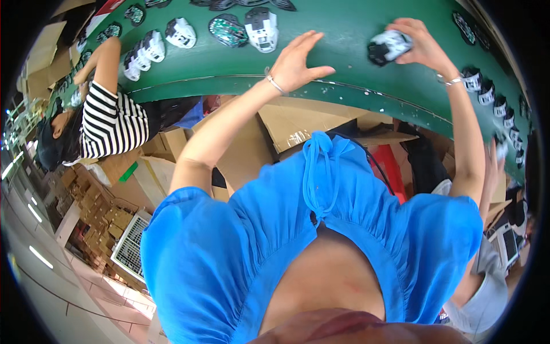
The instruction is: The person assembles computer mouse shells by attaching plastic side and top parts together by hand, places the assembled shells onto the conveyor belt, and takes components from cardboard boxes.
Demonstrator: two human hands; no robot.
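My right hand (424, 46) has its fingers wrapped round a rounded white-and-black plastic shell piece (387, 48), lifting or steadying it at the green work surface; whether it touches the surface I cannot tell. Over the near edge of that surface, my left hand (298, 63) holds nothing, its fingers stretched out and the thumb apart. Just beyond it on the left stand another white-and-black shell piece (262, 30) and, beside that, a black piece with a green pattern (228, 30).
Several similar pieces line the green surface (338, 34) at left and right. A person in a striped top (113, 123) works at the left; another person's hand (491, 172) reaches in at the right. Cardboard boxes (303, 123) lie under the near edge.
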